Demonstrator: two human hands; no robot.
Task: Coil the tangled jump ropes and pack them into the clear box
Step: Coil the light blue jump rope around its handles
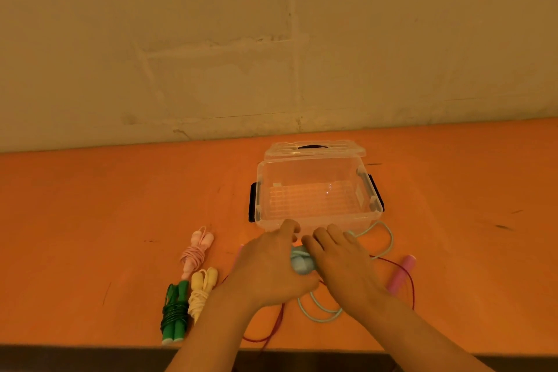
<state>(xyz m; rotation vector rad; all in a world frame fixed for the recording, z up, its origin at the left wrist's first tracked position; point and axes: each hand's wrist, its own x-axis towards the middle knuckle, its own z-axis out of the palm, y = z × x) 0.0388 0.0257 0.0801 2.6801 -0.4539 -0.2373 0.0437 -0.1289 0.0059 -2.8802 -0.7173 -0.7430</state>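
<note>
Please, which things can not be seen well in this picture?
- Blue rope handles, head view: mostly covered by the left hand and right hand.
- Red rope: part passes under the arms.
- Second pink handle: mostly behind the left hand.

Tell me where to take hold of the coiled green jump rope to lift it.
Pinch the green jump rope across its wrapped middle, coming straight down from above. It lies flat on the table, its handles side by side, the cord binding them there, so one grip probably lifts it all.
</note>
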